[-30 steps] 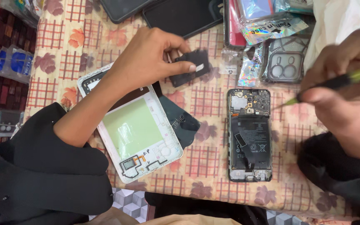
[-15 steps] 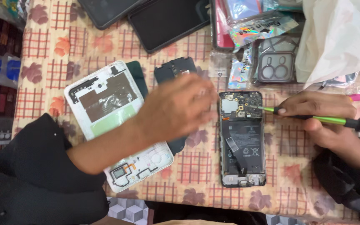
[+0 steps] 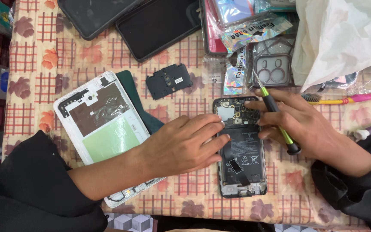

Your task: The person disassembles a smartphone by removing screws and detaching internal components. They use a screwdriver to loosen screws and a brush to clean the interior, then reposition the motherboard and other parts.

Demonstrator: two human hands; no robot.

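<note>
one opened smartphone, back cover off, lies on the checked tablecloth with its long axis running away from the person, directly between both hands. the left hand lies flat and loose, fingertips on the phone's left edge. the right hand, equally near, grips a green-handled screwdriver, fingertips touching the phone's upper circuit board.

Desk in floral checked cloth: opened black phone, white tablet back shell, small black cover plate, pink toothbrush.
</note>
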